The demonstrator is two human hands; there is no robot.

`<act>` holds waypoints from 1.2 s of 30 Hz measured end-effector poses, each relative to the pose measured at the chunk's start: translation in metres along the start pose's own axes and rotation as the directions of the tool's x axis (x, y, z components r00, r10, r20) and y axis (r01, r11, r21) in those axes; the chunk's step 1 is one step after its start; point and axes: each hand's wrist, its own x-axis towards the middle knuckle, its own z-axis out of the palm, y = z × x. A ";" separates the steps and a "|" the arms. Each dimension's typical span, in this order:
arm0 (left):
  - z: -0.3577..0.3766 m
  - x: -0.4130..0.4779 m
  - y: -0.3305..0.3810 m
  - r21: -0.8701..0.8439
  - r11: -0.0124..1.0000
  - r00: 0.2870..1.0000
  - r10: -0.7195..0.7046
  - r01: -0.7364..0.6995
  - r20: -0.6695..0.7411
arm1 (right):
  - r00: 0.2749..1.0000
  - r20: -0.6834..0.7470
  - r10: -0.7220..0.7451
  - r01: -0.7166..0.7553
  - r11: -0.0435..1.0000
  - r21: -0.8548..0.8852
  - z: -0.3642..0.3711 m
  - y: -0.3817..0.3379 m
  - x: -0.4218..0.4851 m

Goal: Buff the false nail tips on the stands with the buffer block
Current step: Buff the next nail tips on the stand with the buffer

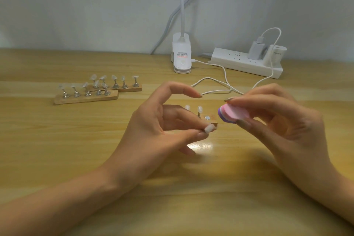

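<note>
Two hands are up over the table (57, 149). The left hand (153, 130) pinches one nail tip (209, 128) just in front of the small stand (212, 120). The right hand (283, 120) holds the pink buffer block (234, 114) just right of that stand. More stands (86, 98) with tips sit behind it, far left.

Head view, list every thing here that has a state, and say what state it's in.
left hand, pinches one nail tip, held off its base
right hand, grips the buffer block, apart from that tip
near base, two tips upright, one magnet spot bare
left stands, every holder carries a tip
charger, plugged into the power strip
</note>
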 end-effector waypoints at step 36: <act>0.007 -0.002 0.001 0.147 0.978 0.989 0.150 -0.147 -0.007 | 0.989 0.096 -0.109 0.125 0.975 -0.182 0.009 -0.012 -0.001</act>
